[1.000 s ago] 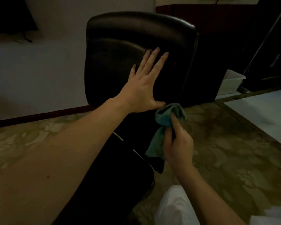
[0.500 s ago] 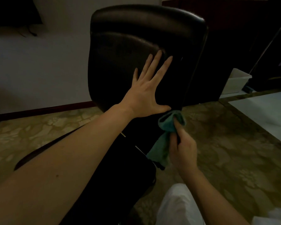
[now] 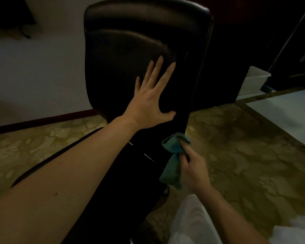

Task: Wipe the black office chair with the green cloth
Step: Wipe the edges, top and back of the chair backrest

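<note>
Dim light, head view looking down and forward.

Chair: the black office chair [image 3: 130, 41] stands on a patterned floor [image 3: 245, 147], its backrest facing the camera and filling the upper centre of the view. The seat runs down toward the lower left, mostly lost in shadow.

Left hand: the left hand [image 3: 148, 103] lies flat against the backrest, about mid-height. Its fingers [image 3: 155, 71] are straight and spread apart, pointing up, with the thumb out to the right. They hold nothing.

Right hand: the right hand [image 3: 194, 171] grips the green cloth [image 3: 173, 162] below and to the right of the left hand. The index finger [image 3: 185, 147] reaches up onto the bunched top of the cloth; the other fingers are curled round the cloth.

Cloth: the bunched top sits at the lower right edge of the backrest and appears to touch it. The rest hangs down along the left side of the right hand, in front of the dark lower part of the chair.

Surroundings: a pale wall [image 3: 42, 76] with a dark baseboard stands behind the chair on the left. A white bin [image 3: 253, 81] sits on the floor at the right, beside dark furniture. A pale floor panel [image 3: 289, 111] lies in front of the bin. White clothing [image 3: 192, 224] shows at the bottom edge, under the right forearm.
</note>
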A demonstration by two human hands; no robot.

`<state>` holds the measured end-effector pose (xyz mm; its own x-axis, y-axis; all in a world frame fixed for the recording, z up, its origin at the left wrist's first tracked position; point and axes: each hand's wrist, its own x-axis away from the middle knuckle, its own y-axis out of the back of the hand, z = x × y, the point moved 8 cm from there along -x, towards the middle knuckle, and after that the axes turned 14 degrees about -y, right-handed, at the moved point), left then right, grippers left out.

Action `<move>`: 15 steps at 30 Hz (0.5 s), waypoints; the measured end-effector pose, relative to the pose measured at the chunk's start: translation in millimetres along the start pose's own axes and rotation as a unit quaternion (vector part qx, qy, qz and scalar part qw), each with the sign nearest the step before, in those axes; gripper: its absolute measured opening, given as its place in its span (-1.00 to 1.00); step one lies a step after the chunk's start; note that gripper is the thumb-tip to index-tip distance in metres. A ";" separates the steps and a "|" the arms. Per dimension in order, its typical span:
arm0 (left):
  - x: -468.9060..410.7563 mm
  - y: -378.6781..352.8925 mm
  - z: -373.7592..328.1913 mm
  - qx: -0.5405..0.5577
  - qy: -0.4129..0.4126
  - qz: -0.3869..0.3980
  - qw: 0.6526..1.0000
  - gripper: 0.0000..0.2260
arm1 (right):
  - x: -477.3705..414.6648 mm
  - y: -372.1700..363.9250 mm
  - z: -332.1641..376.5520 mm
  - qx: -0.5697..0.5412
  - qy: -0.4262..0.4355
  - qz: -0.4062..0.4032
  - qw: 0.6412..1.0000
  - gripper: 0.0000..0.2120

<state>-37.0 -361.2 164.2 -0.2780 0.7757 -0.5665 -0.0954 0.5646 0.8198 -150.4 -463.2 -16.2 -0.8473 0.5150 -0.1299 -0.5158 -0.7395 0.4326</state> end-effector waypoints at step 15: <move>4.0 -12.2 7.4 -0.006 0.033 -0.021 0.999 -0.12 | -20.9 -22.9 -30.7 -0.022 -0.075 0.091 0.993 -0.54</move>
<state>-29.9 -362.9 151.3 -0.3355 0.7316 -0.5934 -0.1194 0.5919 0.7972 -124.8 -470.4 -50.8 -0.9001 0.4279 0.0825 -0.3639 -0.8423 0.3977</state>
